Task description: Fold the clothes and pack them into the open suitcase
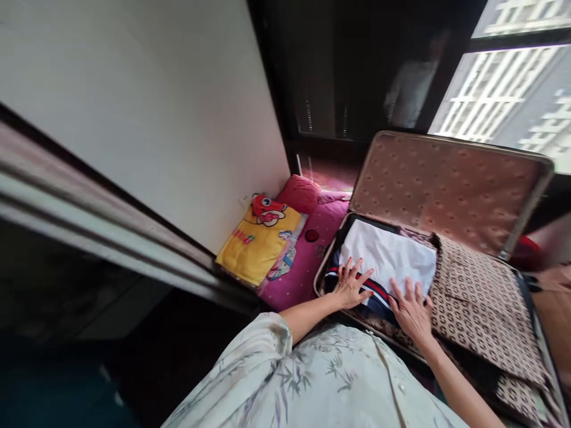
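**packrat_88:** so what's going on nearest the camera?

**lintroller:** A person in a pale leaf-print shirt (321,380), both arms reaching into an open suitcase (526,356). Left hand (351,284) lies flat with fingers spread wide, at the suitcase's near-left corner, on the edge of a folded white garment (388,255). Right hand (413,310) is flat too, fingers loosely spread, on the near edge of that same white piece. Neither hand grips anything, just palms pressing down.

**packrat_88:** and under the white one?

**lintroller:** A dark navy garment with red and white stripes (372,291) peeks out beneath it, right between the two hands. Both sit in the left part of the suitcase. The right part of the suitcase is covered by a brown patterned fabric (477,297).

**packrat_88:** further back?

**lintroller:** The suitcase's lid (446,184) stands open behind the clothes, pinkish dotted lining. Left of the suitcase there's a magenta cushion (307,249), and past that a yellow cartoon-print cloth (256,246) with a red plush thing (267,208) on it, against a white wall (156,95). Beyond the lid, a window (513,89) showing buildings.
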A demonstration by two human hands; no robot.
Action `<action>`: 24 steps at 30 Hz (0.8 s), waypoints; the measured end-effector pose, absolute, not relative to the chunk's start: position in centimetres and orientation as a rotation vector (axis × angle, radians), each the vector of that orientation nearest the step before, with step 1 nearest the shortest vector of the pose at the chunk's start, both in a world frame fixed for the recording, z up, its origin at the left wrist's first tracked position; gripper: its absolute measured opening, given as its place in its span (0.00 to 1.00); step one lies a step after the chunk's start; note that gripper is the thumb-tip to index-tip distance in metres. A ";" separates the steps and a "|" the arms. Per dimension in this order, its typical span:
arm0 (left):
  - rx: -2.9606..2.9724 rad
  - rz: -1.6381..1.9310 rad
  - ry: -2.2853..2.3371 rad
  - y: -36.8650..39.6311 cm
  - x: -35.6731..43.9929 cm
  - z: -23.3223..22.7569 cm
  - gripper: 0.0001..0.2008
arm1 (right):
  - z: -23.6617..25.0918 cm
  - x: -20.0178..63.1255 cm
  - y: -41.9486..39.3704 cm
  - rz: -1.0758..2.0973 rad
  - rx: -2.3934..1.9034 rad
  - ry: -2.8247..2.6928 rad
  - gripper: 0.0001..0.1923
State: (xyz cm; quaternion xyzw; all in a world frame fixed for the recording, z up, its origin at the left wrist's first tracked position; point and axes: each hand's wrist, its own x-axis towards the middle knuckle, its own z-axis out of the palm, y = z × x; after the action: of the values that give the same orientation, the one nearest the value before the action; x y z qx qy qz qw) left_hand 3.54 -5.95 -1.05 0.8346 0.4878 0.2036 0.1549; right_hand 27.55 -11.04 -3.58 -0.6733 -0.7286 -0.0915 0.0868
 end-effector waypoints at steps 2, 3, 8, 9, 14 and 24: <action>2.298 0.881 1.471 -6.7 0.5 -1.6 0.32 | -4.0 27.5 -12.4 -0.282 -1.961 -2.184 0.26; 2.213 1.033 1.547 -6.7 -1.6 -1.7 0.29 | -3.9 27.3 -12.9 -0.287 -1.945 -2.183 0.26; 1.518 1.153 2.242 -5.3 -15.4 -3.7 0.19 | -1.6 24.7 -13.1 -0.274 -1.817 -2.145 0.27; 1.412 1.036 2.361 -5.4 -18.1 -4.5 0.21 | -1.1 23.8 -12.7 -0.255 -1.782 -2.139 0.27; 1.371 0.680 2.468 -7.9 -27.8 -8.3 0.30 | 0.7 18.4 -10.2 -0.138 -1.663 -2.163 0.25; 1.424 0.080 2.453 -4.3 -31.7 -12.2 0.51 | 1.7 12.1 -7.4 0.130 -1.529 -2.232 0.23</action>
State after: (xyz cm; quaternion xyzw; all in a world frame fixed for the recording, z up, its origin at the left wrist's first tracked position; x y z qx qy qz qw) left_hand -31.71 -4.25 -12.17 0.4961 0.8545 0.0279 0.1512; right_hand 12.12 -7.42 1.71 -0.5513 -0.8049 0.0467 0.2147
